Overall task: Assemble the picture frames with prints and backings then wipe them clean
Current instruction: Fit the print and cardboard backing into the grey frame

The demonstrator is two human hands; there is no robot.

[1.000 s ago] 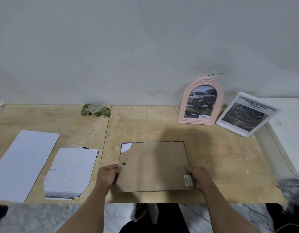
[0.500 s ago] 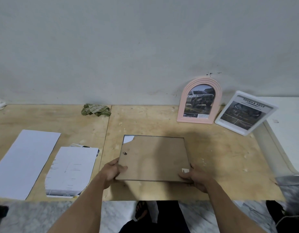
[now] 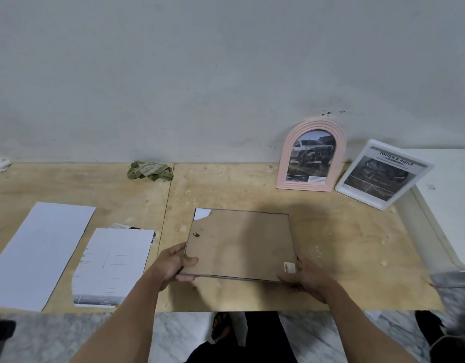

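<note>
A rectangular picture frame point(image 3: 240, 242) lies back-up in front of me, its brown backing board facing the camera. White print paper shows through a broken far left corner. My left hand point(image 3: 172, 265) grips its near left corner, thumb on the backing. My right hand point(image 3: 303, 279) grips the near right corner by a small label. The near edge is raised off the wooden table point(image 3: 331, 247). A green cloth point(image 3: 150, 171) lies crumpled by the wall.
A pink arched frame point(image 3: 312, 155) and a white frame point(image 3: 383, 174), both holding car prints, lean on the wall at the back right. A white sheet point(image 3: 40, 252) and a stack of cut prints point(image 3: 113, 265) lie at the left. A white ledge borders the right.
Both hands have lifted the frame's near edge off the table, tilting it, and shifted their grips round the near corners. The frame sits slightly farther from me.
</note>
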